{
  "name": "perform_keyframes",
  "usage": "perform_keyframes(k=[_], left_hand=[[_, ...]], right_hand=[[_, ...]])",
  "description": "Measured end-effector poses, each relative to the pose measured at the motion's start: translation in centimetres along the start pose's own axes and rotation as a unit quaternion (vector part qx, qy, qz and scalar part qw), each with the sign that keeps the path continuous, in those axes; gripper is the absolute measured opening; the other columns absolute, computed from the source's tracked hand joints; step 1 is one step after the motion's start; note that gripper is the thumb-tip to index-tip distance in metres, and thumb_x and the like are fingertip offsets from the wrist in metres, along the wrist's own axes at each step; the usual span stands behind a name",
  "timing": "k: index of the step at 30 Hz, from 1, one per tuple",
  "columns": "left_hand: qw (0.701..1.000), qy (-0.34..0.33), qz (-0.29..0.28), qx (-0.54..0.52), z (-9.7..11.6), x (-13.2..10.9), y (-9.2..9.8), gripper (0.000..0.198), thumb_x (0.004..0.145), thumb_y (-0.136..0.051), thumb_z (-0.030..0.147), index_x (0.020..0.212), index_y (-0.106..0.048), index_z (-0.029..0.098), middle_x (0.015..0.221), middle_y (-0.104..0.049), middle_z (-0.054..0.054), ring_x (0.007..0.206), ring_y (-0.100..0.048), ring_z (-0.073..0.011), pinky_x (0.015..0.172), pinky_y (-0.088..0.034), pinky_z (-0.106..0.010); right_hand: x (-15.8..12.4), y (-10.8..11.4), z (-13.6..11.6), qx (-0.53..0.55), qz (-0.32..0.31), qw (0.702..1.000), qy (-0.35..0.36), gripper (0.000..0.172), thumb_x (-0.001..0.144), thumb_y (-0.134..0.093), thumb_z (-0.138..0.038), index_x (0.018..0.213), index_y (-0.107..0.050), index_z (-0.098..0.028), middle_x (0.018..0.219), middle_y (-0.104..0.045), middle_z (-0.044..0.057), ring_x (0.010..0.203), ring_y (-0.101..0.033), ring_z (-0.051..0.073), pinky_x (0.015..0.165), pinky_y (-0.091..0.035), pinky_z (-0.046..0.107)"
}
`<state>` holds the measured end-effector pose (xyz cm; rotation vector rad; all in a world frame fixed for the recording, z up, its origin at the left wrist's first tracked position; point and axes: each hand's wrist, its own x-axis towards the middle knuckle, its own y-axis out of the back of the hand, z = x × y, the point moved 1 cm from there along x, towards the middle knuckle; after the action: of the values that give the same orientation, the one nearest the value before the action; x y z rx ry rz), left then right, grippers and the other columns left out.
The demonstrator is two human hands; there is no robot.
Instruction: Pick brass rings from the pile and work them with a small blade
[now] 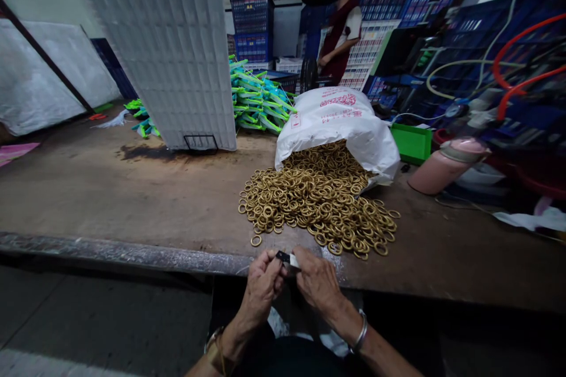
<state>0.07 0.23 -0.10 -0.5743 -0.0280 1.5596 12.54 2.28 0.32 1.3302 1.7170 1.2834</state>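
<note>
Close to the table's front edge, my left hand pinches a small black-and-white piece at its dark end. My right hand has its fingers closed at the white end of the same piece. What kind of thing it is cannot be made out. Just beyond my hands lies a heap of gold-coloured rings, which spills from the mouth of a white woven sack. One loose ring rests apart from the heap, nearest my left hand.
A tall white ribbed panel stands in a black wire holder on the brown table. Behind it are green and blue plastic pieces. To the right are a green tray and a pink bottle. A person stands near stacked blue crates.
</note>
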Motion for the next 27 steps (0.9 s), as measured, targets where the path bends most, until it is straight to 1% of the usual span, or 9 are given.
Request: perform_keyframes(k=[4, 8, 10, 13, 15, 18, 21, 24, 27], left_hand=[[1.000, -0.013, -0.001, 0.014, 0.3, 0.1, -0.1, 0.039, 0.065, -0.060, 0.052, 0.068, -0.043, 0.017, 0.052, -0.045, 0.007, 0.036, -0.027, -0.0010, 0.036, -0.017, -0.016], [0.999, -0.042, -0.004, 0.030, 0.1, -0.3, 0.3, 0.037, 0.067, -0.059, 0.050, 0.065, -0.043, 0.017, 0.050, -0.043, 0.008, 0.037, -0.027, -0.0013, 0.037, -0.018, -0.016], [0.999, -0.044, -0.011, 0.031, 0.0, -0.8, 0.5, 0.034, 0.070, -0.058, 0.047, 0.067, -0.044, 0.017, 0.049, -0.042, 0.008, 0.036, -0.027, -0.0013, 0.036, -0.016, -0.016], [0.998, -0.033, -0.061, 0.006, 0.0, -2.0, 0.7, 0.029, 0.073, -0.057, 0.043, 0.071, -0.046, 0.016, 0.049, -0.044, 0.007, 0.035, -0.026, -0.0010, 0.036, -0.015, -0.017], [0.995, -0.005, -0.092, -0.047, 0.4, -2.7, 0.6, 0.028, 0.073, -0.058, 0.042, 0.073, -0.046, 0.017, 0.051, -0.046, 0.007, 0.034, -0.025, -0.0008, 0.036, -0.015, -0.016], [0.985, 0.034, -0.081, -0.150, 1.1, -3.0, 0.7, 0.028, 0.071, -0.059, 0.041, 0.071, -0.044, 0.017, 0.061, -0.052, 0.003, 0.036, -0.031, -0.0013, 0.034, -0.016, -0.015], [0.980, 0.028, -0.044, -0.192, 1.3, -2.6, 1.5, 0.026, 0.073, -0.058, 0.039, 0.071, -0.048, 0.015, 0.073, -0.056, -0.002, 0.043, -0.039, -0.0028, 0.033, -0.019, -0.014], [0.976, 0.015, -0.017, -0.217, 0.8, -2.0, 2.9, 0.023, 0.072, -0.059, 0.036, 0.072, -0.051, 0.015, 0.071, -0.058, -0.002, 0.042, -0.041, -0.0037, 0.033, -0.021, -0.014], [0.960, 0.034, -0.018, -0.276, 0.4, -1.3, 4.3, 0.022, 0.066, -0.065, 0.034, 0.079, -0.055, 0.019, 0.062, -0.056, 0.001, 0.040, -0.040, -0.0051, 0.032, -0.020, -0.014]], right_hand=[[0.1, -0.1, -0.1, 0.024, -0.014, 1.000, 0.008, 0.029, 0.061, -0.035, -0.003, 0.079, -0.051, -0.020, 0.068, -0.060, 0.001, 0.058, -0.052, 0.013, 0.052, -0.022, 0.027], [0.3, -0.4, 0.3, 0.032, -0.061, 0.997, 0.020, 0.027, 0.061, -0.038, -0.005, 0.079, -0.051, -0.020, 0.062, -0.060, 0.000, 0.055, -0.051, 0.014, 0.050, -0.021, 0.026], [0.6, -0.5, 0.9, 0.021, -0.069, 0.997, 0.027, 0.024, 0.064, -0.038, -0.007, 0.079, -0.052, -0.020, 0.059, -0.059, 0.001, 0.052, -0.051, 0.014, 0.049, -0.020, 0.026], [1.3, -0.8, 1.7, -0.010, -0.055, 0.998, 0.001, 0.021, 0.071, -0.038, -0.010, 0.081, -0.053, -0.019, 0.057, -0.058, 0.002, 0.048, -0.049, 0.014, 0.048, -0.018, 0.027], [1.9, -1.1, 1.6, -0.017, -0.046, 0.999, -0.010, 0.020, 0.071, -0.039, -0.010, 0.082, -0.053, -0.019, 0.058, -0.058, 0.002, 0.049, -0.050, 0.014, 0.048, -0.019, 0.027], [3.0, -1.6, 0.2, 0.013, -0.042, 0.999, 0.009, 0.019, 0.071, -0.040, -0.010, 0.083, -0.052, -0.019, 0.068, -0.061, 0.002, 0.058, -0.053, 0.014, 0.051, -0.024, 0.025], [4.2, -2.2, -1.9, 0.043, -0.044, 0.998, 0.021, 0.020, 0.074, -0.039, -0.010, 0.089, -0.051, -0.018, 0.081, -0.063, 0.003, 0.070, -0.056, 0.014, 0.057, -0.029, 0.023], [5.2, -2.8, -3.6, 0.030, -0.035, 0.999, 0.014, 0.027, 0.077, -0.042, -0.014, 0.102, -0.048, -0.019, 0.093, -0.063, 0.005, 0.077, -0.057, 0.016, 0.061, -0.032, 0.024], [5.8, -3.4, -4.4, 0.000, -0.052, 0.999, 0.014, 0.029, 0.078, -0.042, -0.014, 0.105, -0.049, -0.023, 0.096, -0.062, 0.004, 0.081, -0.058, 0.019, 0.064, -0.034, 0.026]])
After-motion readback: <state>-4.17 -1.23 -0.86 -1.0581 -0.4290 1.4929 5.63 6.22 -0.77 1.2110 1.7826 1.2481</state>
